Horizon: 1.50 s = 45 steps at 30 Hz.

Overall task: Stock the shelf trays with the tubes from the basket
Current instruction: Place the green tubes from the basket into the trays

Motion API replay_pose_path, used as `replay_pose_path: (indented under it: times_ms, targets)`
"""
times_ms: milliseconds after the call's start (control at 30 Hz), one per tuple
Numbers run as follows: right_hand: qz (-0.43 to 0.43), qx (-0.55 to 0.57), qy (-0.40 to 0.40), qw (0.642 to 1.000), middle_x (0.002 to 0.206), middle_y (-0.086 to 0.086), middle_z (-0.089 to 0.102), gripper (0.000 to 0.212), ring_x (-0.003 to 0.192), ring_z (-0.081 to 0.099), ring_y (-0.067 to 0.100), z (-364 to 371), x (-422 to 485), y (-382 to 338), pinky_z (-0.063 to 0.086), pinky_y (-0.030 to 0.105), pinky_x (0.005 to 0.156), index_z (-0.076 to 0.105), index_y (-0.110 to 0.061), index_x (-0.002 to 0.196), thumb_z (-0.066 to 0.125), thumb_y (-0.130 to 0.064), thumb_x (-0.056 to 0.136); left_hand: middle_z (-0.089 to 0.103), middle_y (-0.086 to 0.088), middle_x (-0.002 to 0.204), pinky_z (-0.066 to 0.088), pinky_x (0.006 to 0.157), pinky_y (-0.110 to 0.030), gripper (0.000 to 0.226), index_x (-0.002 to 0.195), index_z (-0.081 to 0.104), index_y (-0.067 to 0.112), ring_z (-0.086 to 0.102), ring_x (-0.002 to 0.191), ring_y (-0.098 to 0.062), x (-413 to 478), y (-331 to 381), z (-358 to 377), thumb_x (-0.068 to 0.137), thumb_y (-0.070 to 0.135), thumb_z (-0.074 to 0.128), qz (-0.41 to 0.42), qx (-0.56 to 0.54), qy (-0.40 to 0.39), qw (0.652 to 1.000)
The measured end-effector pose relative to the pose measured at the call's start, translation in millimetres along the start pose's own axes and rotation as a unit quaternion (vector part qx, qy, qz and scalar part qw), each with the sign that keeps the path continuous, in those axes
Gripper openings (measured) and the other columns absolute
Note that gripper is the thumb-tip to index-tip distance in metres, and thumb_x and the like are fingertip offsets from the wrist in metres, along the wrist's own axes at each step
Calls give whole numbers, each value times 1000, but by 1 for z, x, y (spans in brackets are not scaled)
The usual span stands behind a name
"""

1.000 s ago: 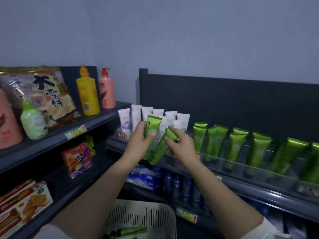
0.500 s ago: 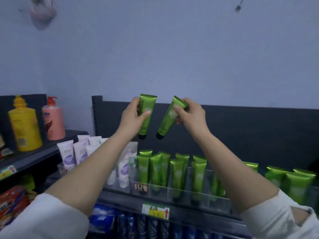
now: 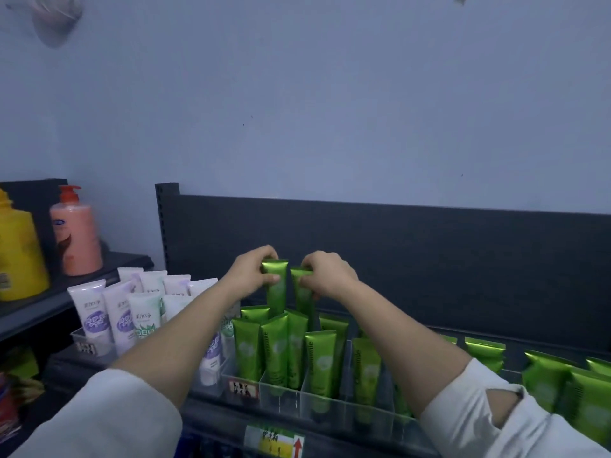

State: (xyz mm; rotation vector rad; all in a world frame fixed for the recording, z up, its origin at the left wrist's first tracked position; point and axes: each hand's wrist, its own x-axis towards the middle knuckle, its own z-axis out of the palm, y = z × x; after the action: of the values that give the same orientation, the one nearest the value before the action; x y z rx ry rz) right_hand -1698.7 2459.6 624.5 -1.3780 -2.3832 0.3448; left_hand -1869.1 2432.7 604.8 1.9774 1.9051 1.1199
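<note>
Pinches green tube (image 3: 277, 294) upright in left hand (image 3: 252, 276), second tube (image 3: 303, 292) in right hand (image 3: 331, 276), fingers curled, at twelve o'clock above the tray (image 3: 334, 416).

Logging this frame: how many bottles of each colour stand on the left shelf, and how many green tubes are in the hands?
Yellow bottle: 1
Pink bottle: 1
Held green tubes: 2 (left tube, right tube)
Total: 4
</note>
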Motion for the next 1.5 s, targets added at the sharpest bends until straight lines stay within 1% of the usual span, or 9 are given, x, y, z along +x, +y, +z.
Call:
replay_pose_path:
  times_ms: [100,300,533,667,867,1033,1167,1333,1500]
  targets:
    - [-2,-4,-4,1000,86,4,68,4,87,67,26,0,5,-4,55,35,79,58,-25,85,57,-22,85,52,6,71,36,57,-19,22,84,53,17,45,62,-9,1,-7,3,78,6,72,0,18,-21,1000]
    - [8,11,-32,999,74,4,72,14,67,72,19,8,8,1,60,40,75,57,-22,72,56,-13,83,50,7,67,38,56,-18,21,81,53,17,46,61,-8,-1,-9,1,79,5,69,20,38,-65,997]
    - [33,-33,-87,995,98,6,68,5,91,66,25,27,3,10,53,32,79,64,-22,81,62,-23,86,58,1,81,51,73,-32,17,84,64,20,55,77,-14,-4,-20,9,83,3,64,-21,93,-92,991]
    - [36,-80,-101,991,103,3,63,23,92,62,25,18,3,4,47,30,71,66,-23,110,59,-24,88,65,-3,95,41,77,-20,23,105,69,11,57,87,-14,0,-16,4,86,2,59,-21,121,-105,987]
    - [41,-140,-53,988,119,4,58,28,105,57,27,7,-2,-8,44,34,77,59,-24,117,56,-30,89,65,-7,117,40,81,-18,29,117,63,12,60,100,-17,-4,-9,-1,90,6,57,8,114,-78,990]
    - [-4,-127,0,992,125,2,57,30,112,56,28,0,-14,-38,44,36,79,57,-29,121,53,-33,92,66,-5,117,36,85,-15,27,116,64,12,59,109,-17,-24,-4,-25,89,8,58,48,109,-36,992]
    - [-70,-122,17,990,120,2,59,28,108,57,27,12,-28,-86,42,34,73,58,-29,119,50,-33,93,66,-6,113,41,91,-24,25,113,65,11,59,108,-20,-55,-11,-58,89,12,59,55,127,3,990]
    - [-143,-115,2,983,121,3,60,30,109,57,28,60,-39,-152,41,33,73,58,-27,120,48,-30,92,64,-3,111,45,91,-36,20,106,66,15,57,105,-21,-115,-60,-104,90,16,55,-1,184,22,983]
    - [-188,-115,-61,974,125,7,59,30,113,56,30,133,-47,-201,42,33,79,59,-27,119,49,-29,91,60,-3,115,46,89,-35,21,107,65,21,55,110,-23,-187,-133,-138,89,21,54,-89,261,-1,961]
